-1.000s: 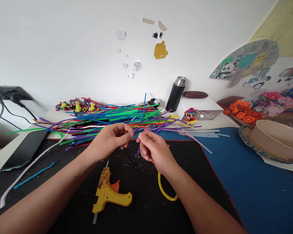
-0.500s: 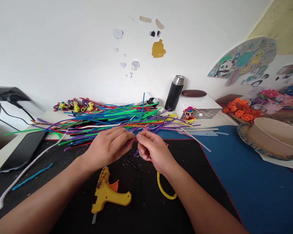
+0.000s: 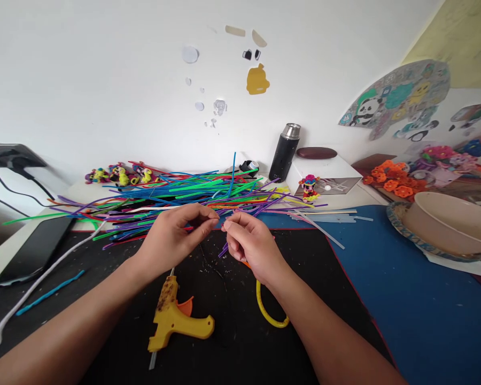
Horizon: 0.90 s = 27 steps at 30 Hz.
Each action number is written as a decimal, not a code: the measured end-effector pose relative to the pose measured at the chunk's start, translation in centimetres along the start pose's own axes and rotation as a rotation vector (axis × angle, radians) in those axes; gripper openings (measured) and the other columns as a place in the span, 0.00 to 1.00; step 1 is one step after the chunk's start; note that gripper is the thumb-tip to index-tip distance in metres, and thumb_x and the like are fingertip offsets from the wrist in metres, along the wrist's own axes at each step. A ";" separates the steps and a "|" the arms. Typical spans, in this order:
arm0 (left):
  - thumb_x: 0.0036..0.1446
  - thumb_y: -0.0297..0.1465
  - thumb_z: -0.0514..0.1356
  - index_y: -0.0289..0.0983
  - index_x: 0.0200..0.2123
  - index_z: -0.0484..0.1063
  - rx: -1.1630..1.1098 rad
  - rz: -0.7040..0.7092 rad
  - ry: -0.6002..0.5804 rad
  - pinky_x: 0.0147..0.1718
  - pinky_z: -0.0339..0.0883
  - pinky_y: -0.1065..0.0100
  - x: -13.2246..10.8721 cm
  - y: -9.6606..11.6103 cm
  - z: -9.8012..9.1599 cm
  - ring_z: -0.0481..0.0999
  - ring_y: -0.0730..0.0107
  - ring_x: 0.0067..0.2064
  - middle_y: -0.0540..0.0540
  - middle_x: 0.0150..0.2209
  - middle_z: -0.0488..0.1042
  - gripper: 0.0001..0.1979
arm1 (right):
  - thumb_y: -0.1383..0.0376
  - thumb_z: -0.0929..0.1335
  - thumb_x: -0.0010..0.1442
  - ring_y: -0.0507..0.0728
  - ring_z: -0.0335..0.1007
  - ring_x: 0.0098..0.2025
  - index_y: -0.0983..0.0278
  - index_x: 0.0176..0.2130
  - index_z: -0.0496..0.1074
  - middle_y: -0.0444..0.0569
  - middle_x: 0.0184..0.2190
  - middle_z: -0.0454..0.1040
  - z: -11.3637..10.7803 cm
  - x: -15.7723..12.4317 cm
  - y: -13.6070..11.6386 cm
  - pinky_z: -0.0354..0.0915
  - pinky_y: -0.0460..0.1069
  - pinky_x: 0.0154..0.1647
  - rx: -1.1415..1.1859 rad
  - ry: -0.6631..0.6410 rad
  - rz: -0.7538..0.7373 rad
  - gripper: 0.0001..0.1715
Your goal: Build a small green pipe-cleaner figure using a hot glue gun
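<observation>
Above the black mat my left hand (image 3: 178,232) is closed in a pinch, thumb against forefinger. My right hand (image 3: 250,243) faces it with its fingers curled and thumb pressed down. A small gap parts the two sets of fingertips. Whatever they hold is too small to make out; a reddish speck shows near the right fingertips. Below the left hand lies a yellow glue gun (image 3: 180,315) with an orange trigger and a clear glue stick. Partly hidden by my right forearm is a yellow loop (image 3: 266,313), with an orange piece by the right hand.
Many coloured pipe cleaners (image 3: 192,190) are heaped behind the hands. A blue twisted stem (image 3: 50,292), a white stem (image 3: 36,286) and a phone (image 3: 34,251) lie left. A black flask (image 3: 284,155), small figure (image 3: 309,187) and bowl (image 3: 452,222) stand to the right.
My left hand has rolled so its thumb shows, and its fingertips have drawn slightly away from the right ones. The view has shifted a little.
</observation>
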State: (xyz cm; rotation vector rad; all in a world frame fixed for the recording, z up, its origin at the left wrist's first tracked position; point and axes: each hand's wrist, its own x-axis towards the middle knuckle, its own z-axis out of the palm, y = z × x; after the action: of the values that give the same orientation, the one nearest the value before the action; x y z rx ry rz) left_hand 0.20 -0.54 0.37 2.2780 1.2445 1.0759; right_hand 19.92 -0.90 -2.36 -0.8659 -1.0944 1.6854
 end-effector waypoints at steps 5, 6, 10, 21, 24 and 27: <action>0.65 0.48 0.68 0.37 0.37 0.81 -0.373 -0.369 -0.199 0.29 0.70 0.69 0.7 0.6 -0.7 0.75 0.69 0.29 0.49 0.30 0.80 0.19 | 0.54 0.74 0.62 0.47 0.55 0.16 0.59 0.33 0.70 0.33 0.17 0.64 -0.1 0.0 0.3 0.50 0.45 0.18 -0.076 0.012 -0.082 0.15; 0.63 0.50 0.69 0.37 0.36 0.81 -0.427 -0.395 -0.222 0.28 0.70 0.69 0.8 0.6 -0.7 0.74 0.70 0.28 0.49 0.29 0.78 0.20 | 0.54 0.73 0.62 0.47 0.55 0.16 0.59 0.34 0.70 0.33 0.17 0.64 -0.1 0.0 0.4 0.51 0.46 0.18 -0.092 0.012 -0.093 0.15; 0.59 0.50 0.72 0.37 0.35 0.80 -0.544 -0.447 -0.269 0.29 0.70 0.70 1.0 0.7 -0.9 0.74 0.71 0.28 0.50 0.29 0.77 0.21 | 0.53 0.73 0.63 0.49 0.57 0.17 0.59 0.34 0.70 0.34 0.18 0.64 -0.1 -0.1 0.3 0.52 0.46 0.18 -0.159 0.018 -0.122 0.15; 0.56 0.45 0.73 0.37 0.34 0.79 -0.552 -0.495 -0.286 0.29 0.69 0.69 1.1 0.7 -0.9 0.73 0.72 0.27 0.51 0.27 0.75 0.17 | 0.55 0.72 0.65 0.49 0.57 0.19 0.60 0.34 0.71 0.35 0.20 0.63 0.0 -0.2 0.5 0.54 0.47 0.22 -0.246 0.015 -0.150 0.13; 0.54 0.44 0.74 0.37 0.34 0.79 -0.576 -0.528 -0.271 0.28 0.69 0.69 1.0 0.7 -0.6 0.72 0.72 0.26 0.52 0.26 0.74 0.17 | 0.55 0.72 0.66 0.49 0.57 0.19 0.60 0.34 0.71 0.35 0.20 0.64 -0.1 -0.3 0.4 0.55 0.47 0.22 -0.252 0.016 -0.145 0.13; 0.52 0.44 0.74 0.37 0.32 0.78 -0.617 -0.574 -0.255 0.27 0.67 0.70 1.0 0.7 -0.2 0.71 0.73 0.26 0.53 0.25 0.73 0.17 | 0.54 0.72 0.66 0.49 0.57 0.19 0.60 0.35 0.71 0.35 0.20 0.65 0.0 -0.4 0.3 0.55 0.47 0.22 -0.235 0.007 -0.126 0.14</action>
State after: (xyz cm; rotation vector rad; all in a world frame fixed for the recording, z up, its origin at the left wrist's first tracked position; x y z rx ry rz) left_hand 0.75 -0.14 1.36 1.4209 1.1475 0.7768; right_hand 19.96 -1.30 -2.61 -0.9281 -1.3333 1.4685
